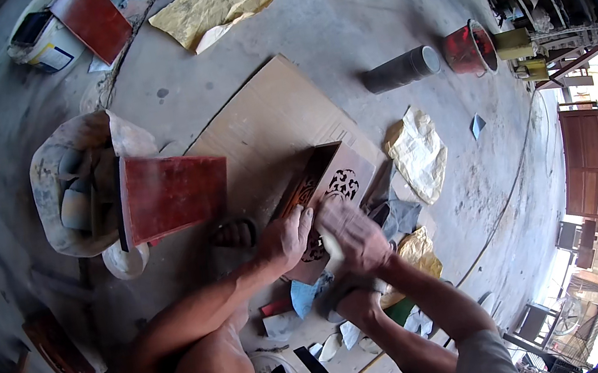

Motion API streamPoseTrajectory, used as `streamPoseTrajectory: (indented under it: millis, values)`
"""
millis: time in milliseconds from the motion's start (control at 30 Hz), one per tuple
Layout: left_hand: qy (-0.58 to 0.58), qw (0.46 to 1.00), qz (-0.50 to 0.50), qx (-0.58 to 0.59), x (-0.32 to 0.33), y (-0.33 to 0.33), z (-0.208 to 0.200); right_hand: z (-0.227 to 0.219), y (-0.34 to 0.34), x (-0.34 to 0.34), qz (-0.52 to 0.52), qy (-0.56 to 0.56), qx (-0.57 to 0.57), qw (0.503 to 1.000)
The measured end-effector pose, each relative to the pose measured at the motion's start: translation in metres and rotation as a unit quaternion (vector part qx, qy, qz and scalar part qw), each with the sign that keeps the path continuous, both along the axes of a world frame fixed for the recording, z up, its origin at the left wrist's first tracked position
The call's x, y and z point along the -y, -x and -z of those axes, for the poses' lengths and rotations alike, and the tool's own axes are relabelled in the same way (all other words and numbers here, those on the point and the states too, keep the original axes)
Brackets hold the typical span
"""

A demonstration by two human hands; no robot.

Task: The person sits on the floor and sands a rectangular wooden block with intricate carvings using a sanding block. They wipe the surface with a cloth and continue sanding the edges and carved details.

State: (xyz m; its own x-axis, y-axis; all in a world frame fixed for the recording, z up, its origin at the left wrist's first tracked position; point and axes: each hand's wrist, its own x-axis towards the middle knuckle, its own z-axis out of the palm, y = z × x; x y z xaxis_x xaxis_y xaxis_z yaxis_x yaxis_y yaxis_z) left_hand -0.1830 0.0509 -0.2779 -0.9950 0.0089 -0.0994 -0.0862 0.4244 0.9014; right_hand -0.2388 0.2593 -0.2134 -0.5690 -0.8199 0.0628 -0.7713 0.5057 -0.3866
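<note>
Carved wooden piece (326, 185) sits over cardboard (248, 120), probably sparing it the concrete floor (337, 14); left hand (286, 241) grips its side, seemingly bracing, while blurred right hand (355, 235) works close against its fretwork face, grip unclear.

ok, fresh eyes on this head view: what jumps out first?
First, the left hand and the blurred right hand at the carved brown wooden piece, near the picture's centre. Then the dusty red tapered panel to their left, and the flat tan cardboard sheet above centre.
</note>
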Motion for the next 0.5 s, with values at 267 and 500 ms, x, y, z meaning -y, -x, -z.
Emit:
streamPoseTrajectory:
  millis: [267, 500]
  values:
    - [-0.085, 0.968, 0.233, -0.024, 0.058, -0.060, 0.007, 0.003, 0.051, 0.008, 0.093, -0.038, -0.046, 0.994]
    - [0.035, 0.949, 0.302, 0.081, 0.071, -0.056, 0.007, 0.004, 0.042, -0.005, -0.008, -0.064, -0.066, 0.996]
